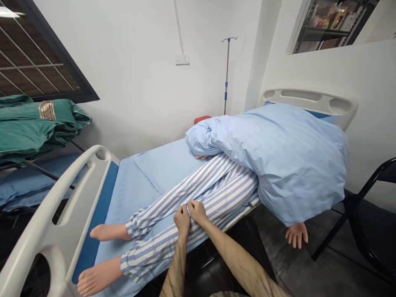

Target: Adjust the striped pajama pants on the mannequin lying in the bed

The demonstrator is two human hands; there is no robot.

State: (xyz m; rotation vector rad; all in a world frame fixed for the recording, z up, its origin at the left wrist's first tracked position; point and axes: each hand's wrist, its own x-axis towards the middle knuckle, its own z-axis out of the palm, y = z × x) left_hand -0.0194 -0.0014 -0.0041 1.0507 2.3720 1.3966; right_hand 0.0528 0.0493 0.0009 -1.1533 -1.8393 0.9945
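Observation:
A manikin lies on the bed in blue-and-white striped trousers (229, 198), its bare feet (100, 275) at the footboard end. Over its upper body and head is a bunched light-blue quilt (297, 152). My left hand (182, 220) and my right hand (197, 211) are side by side at the nearer trouser leg, around knee height. Both are closed with fingers curled in; whatever they may pinch is hidden. One manikin hand (297, 235) hangs below the quilt over the bed's near side; the fingers of the other show under the quilt's far edge.
The bed has a pale footboard (55, 206) at left and a headboard (309, 97) at right. Behind it stands an IV pole (227, 74) by the wall. A black folding chair (368, 214) is at right. Green folded cloth (27, 128) lies on a rack at left.

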